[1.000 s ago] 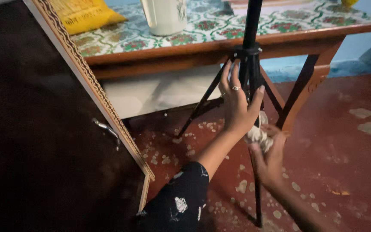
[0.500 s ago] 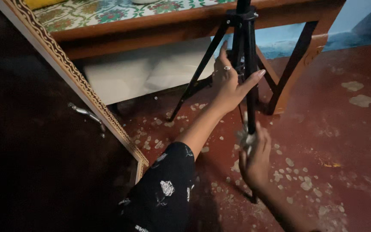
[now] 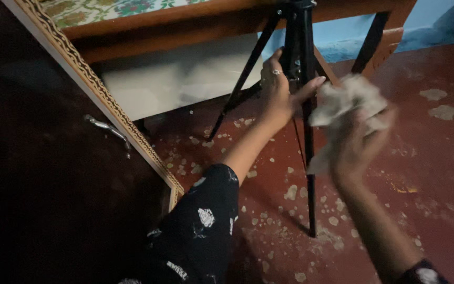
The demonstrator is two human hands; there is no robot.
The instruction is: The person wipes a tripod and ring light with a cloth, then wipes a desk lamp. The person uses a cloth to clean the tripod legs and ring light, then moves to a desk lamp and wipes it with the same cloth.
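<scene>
Lifted since half a second ago, the right hand (image 3: 361, 139) now holds a crumpled pale cloth (image 3: 345, 105) bunched in its fingers, to the right of the black tripod (image 3: 307, 105), no longer low on its near leg. Worn red floor (image 3: 426, 158), wooden table (image 3: 185, 23) at the far side. Left hand (image 3: 279, 92) still grips the tripod's upper legs, thumb spread

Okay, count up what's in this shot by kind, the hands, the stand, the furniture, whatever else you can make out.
Hands: 2, left hand on the black tripod stand, right hand holding the pale cloth
Black tripod stand: 1
Pale cloth: 1
Wooden table: 1
Dark cabinet door: 1
Total: 6
</scene>
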